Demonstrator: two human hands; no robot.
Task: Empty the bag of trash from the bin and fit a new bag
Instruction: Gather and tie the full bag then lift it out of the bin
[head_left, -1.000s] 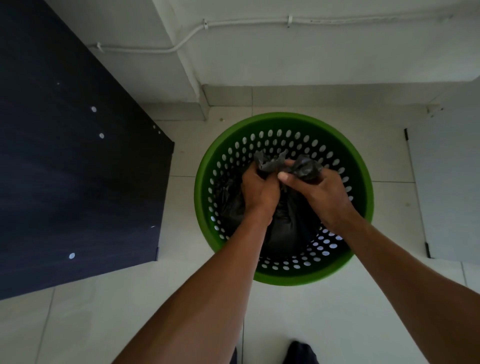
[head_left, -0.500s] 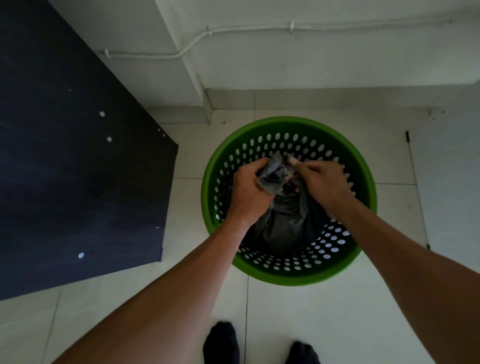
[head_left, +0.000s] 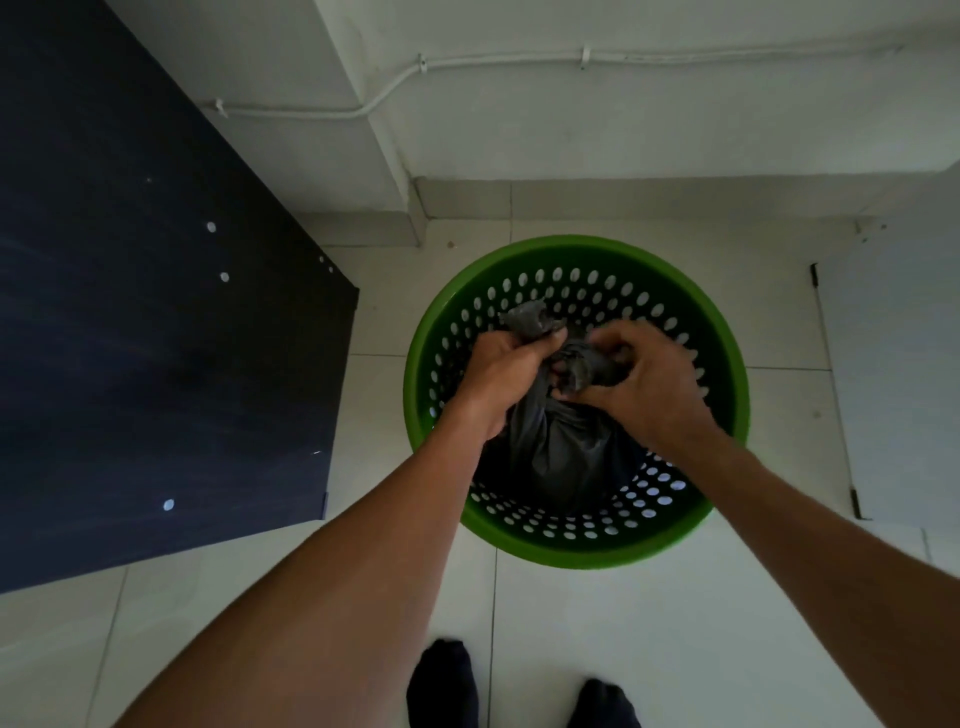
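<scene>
Two bare hands meet over a round green bin (head_left: 571, 557) that stands on a pale tiled floor (head_left: 363, 597). Rows of oval holes pierce the bin's sides. Inside it sits a black trash bag (head_left: 561, 452), its top gathered into a twisted neck near the middle of the bin's mouth. The left hand (head_left: 501, 371) has its fingers curled tightly round one bunch of the gathered plastic, and a crumpled end sticks up past the thumb. The right hand (head_left: 649, 384), just beside it, has bent fingers pinching the other bunch. The bag's body hangs below both hands, inside the bin. A dark panel (head_left: 130, 338) dotted with small pale spots fills the space to the left. Two feet (head_left: 441, 686) in dark socks stand near the bin.
</scene>
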